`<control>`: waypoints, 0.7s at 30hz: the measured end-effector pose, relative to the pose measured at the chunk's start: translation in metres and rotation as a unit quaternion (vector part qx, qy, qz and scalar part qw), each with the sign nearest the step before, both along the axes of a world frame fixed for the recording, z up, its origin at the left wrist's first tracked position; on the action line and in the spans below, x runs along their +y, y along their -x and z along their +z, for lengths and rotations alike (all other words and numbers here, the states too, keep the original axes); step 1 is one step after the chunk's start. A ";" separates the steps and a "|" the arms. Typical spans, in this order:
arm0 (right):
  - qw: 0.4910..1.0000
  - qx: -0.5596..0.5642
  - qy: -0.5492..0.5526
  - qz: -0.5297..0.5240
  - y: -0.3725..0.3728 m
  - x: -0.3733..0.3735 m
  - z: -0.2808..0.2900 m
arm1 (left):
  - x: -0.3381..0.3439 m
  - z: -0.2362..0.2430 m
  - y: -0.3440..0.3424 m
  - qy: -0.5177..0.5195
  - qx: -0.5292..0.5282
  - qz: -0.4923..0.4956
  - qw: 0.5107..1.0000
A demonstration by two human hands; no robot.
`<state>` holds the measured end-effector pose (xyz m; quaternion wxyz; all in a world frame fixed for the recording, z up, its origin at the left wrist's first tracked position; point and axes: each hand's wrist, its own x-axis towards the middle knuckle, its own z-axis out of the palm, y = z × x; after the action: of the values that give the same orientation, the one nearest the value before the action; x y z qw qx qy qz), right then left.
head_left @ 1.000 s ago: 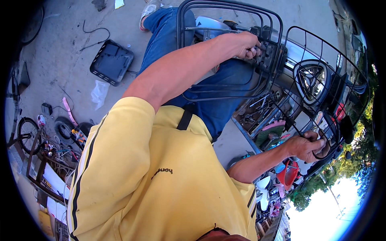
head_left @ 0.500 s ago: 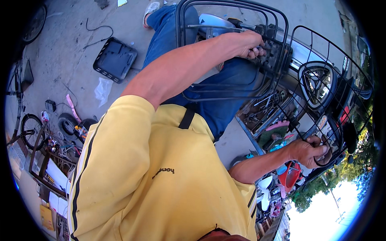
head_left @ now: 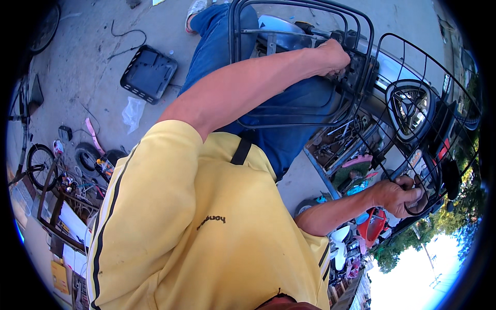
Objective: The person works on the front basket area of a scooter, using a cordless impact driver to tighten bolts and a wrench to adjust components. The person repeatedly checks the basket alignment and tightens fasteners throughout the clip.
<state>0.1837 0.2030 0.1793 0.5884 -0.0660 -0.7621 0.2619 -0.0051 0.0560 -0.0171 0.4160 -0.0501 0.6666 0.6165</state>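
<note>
My left hand (head_left: 333, 58) is closed at a dark bracket (head_left: 354, 75) on the black tubular frame (head_left: 289, 125); whatever its fingers grip is hidden beneath them. That frame stands over my knees, against a silver-bodied scooter (head_left: 395, 68). On the right, a black wire basket (head_left: 433, 45) spreads in front of a triangular headlight (head_left: 409, 110). My right hand (head_left: 399, 197) has its fingers and thumb closed on the near edge of this basket.
A tray of metal tools (head_left: 336, 139) lies below the scooter. Left on the concrete are a black plastic crate (head_left: 148, 74), a clear plastic bag (head_left: 134, 113), a tyre (head_left: 87, 158) and a small bicycle (head_left: 40, 166). A red plastic part (head_left: 371, 227) lies among clutter near my right forearm.
My left hand has turned at the wrist and shifted slightly right and down, so its curled fingers are now more hidden. My right hand keeps its hold on the wire basket.
</note>
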 end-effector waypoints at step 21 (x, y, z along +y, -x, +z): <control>0.999 -0.008 -0.001 -0.038 0.001 -0.003 -0.001 | -0.009 0.003 0.009 -0.012 0.194 -0.149 0.970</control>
<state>0.1830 0.2004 0.1780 0.5921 -0.0959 -0.7639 0.2382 -0.0140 0.0467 -0.0141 0.3666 0.1750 0.7271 0.5535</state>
